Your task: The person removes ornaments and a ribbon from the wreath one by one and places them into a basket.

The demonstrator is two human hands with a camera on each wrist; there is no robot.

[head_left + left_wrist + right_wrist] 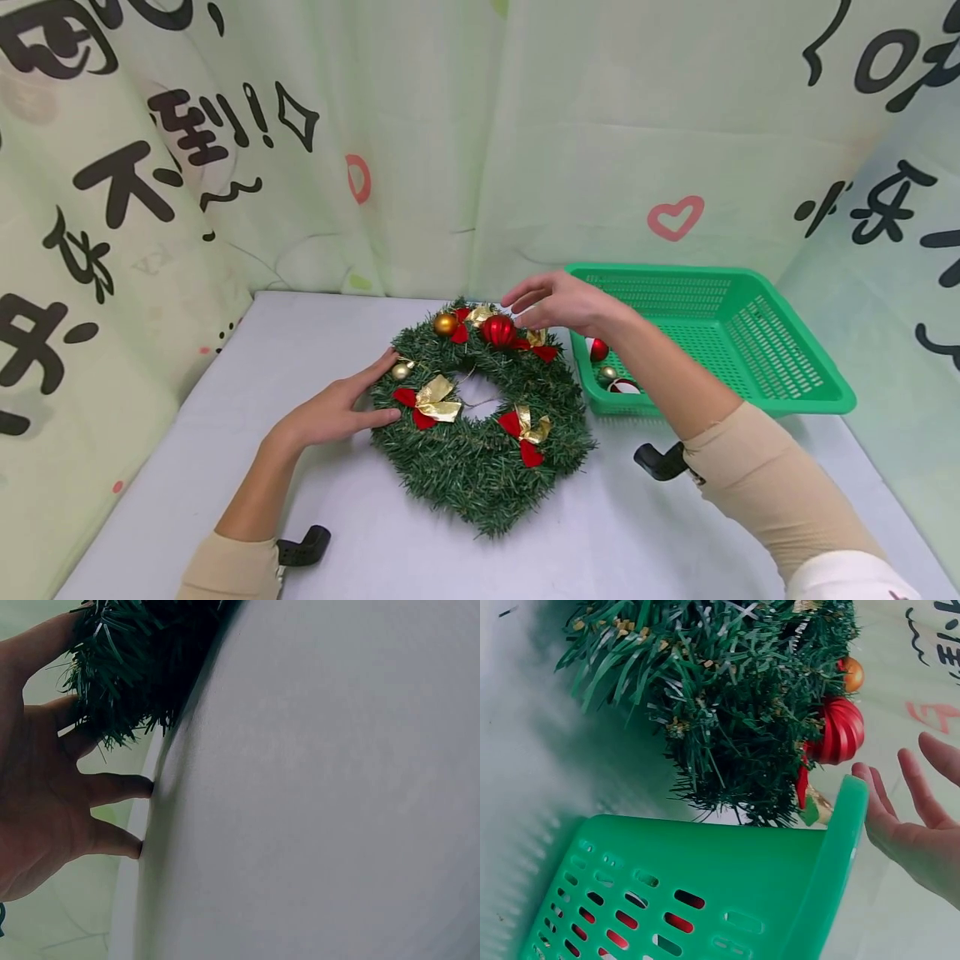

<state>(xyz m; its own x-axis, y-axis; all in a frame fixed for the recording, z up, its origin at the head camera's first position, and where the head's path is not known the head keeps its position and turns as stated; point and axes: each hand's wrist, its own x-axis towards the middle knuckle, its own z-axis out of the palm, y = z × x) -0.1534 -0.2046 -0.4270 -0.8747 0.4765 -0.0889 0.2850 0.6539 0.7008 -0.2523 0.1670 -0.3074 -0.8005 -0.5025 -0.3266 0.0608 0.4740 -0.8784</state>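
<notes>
A green artificial wreath [483,479] lies on the white table, trimmed with red-and-gold bows [435,402], an orange-gold ball [446,323], a small pale gold ball [401,371] and a ridged red ball [498,331]. My left hand [330,410] rests at its left edge, thumb and fingers spread. In the left wrist view, two straight fingers [120,787] reach down to the tabletop beside the greenery. Over the wreath's upper right, my right hand [566,302] hovers with loosely bent fingers, fingertips close to the red ball. The right wrist view shows nothing between those fingers.
To the right of the wreath stands a green plastic basket [806,354], its near left corner holding a red ball [598,350], a gold ball [607,376] and a red-and-white piece [624,386]. My right forearm crosses above it. A printed curtain [420,167] hangs behind the table.
</notes>
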